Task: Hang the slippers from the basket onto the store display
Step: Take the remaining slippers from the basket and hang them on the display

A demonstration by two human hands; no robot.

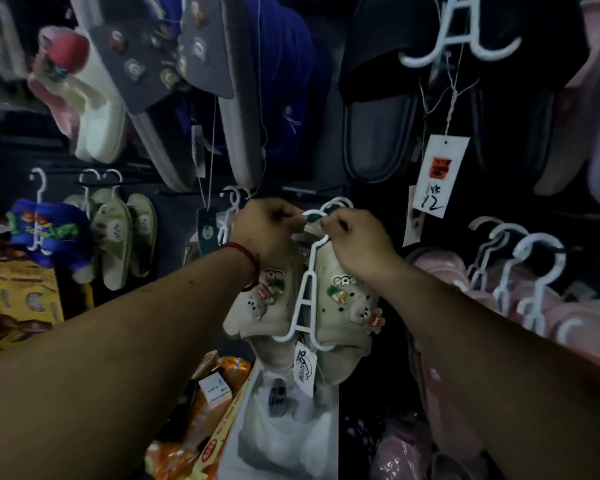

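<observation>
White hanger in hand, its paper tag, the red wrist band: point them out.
white hanger (306, 301), head view, crossbar of its A-frame.
paper tag (305, 367), head view, middle of the card.
red wrist band (243, 251), head view, strand atop the wrist.

A white price tag (440, 174) at two o'clock carries a red stamp, too blurred to read, and below it a handwritten black "12". Near centre, the paper tag (305, 368) hanging from the white hanger (305, 302) of the cream slippers (347, 327) bears a dark printed logo that cannot be made out. A box (213, 448) at seven o'clock shows round red marks, illegible. Blue slippers (49, 230) at nine o'clock have blurred yellow lettering.
</observation>
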